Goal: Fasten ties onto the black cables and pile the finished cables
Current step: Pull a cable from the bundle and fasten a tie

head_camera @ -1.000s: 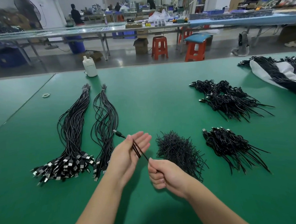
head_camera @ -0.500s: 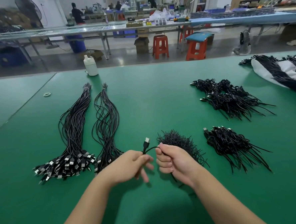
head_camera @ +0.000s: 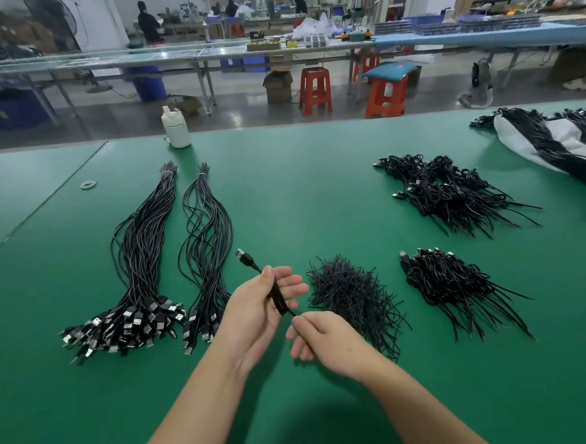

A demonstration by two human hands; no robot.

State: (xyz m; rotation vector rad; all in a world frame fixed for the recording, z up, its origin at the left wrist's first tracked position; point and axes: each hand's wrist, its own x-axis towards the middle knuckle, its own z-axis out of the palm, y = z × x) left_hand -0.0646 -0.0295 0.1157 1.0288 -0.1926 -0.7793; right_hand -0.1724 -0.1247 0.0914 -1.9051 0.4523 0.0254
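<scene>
Cable [head_camera: 278, 296], folded, light and limp, lies gripped in left hand [head_camera: 256, 310]; right hand [head_camera: 321, 340] pinches its lower end, best held mid-bundle.

Both hands [head_camera: 292, 319] hold one folded black cable [head_camera: 278, 296].

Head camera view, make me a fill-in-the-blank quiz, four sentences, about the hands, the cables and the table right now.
1. The folded black cable lies in the ____ hand.
2. The right hand pinches the cable's ____ end.
3. The heap of loose ties lies on a table whose surface is ____.
4. The white bottle stands at the table's ____ edge.

Missing words: left; lower; green; far
</scene>
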